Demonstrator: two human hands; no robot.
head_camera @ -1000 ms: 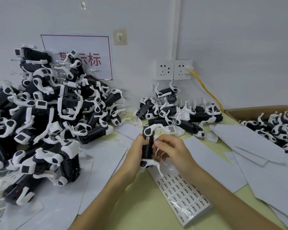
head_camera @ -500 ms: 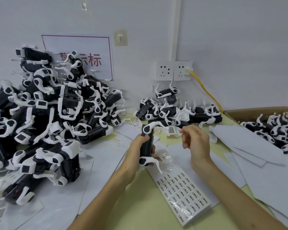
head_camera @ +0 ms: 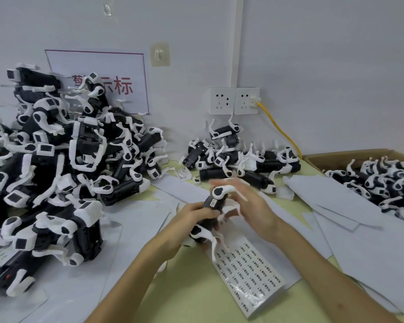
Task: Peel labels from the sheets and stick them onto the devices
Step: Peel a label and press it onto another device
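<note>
**Now: one device [head_camera: 207,226] in your left hand [head_camera: 191,215], over the label sheet [head_camera: 250,271]**

Your yellow-green table [head_camera: 191,299] runs back to the wall. On its left, a large heap of black-and-white devices [head_camera: 56,171] climbs in front of a sign with red lettering [head_camera: 98,78]. At the right edge a cardboard box [head_camera: 336,155] holds more of them, and a smaller pile [head_camera: 238,159] lies at the back under the wall sockets [head_camera: 233,101]. Blank white sheets [head_camera: 359,241] overlap across the right side of the table.

The label sheet lies just in front of your hands, angled away to the right, with rows of small printed labels on it. Above its far end your left hand grips the device around its black body, fingers curled on it, with the white-capped end pointing up and away from you.

Your right hand [head_camera: 252,206] is just beside the device on the right, fingers stretched nearly straight. It is blurred, so you cannot tell whether the fingertips touch the white end. A small label [head_camera: 213,202] sits on the black body just above your left thumb.
</note>
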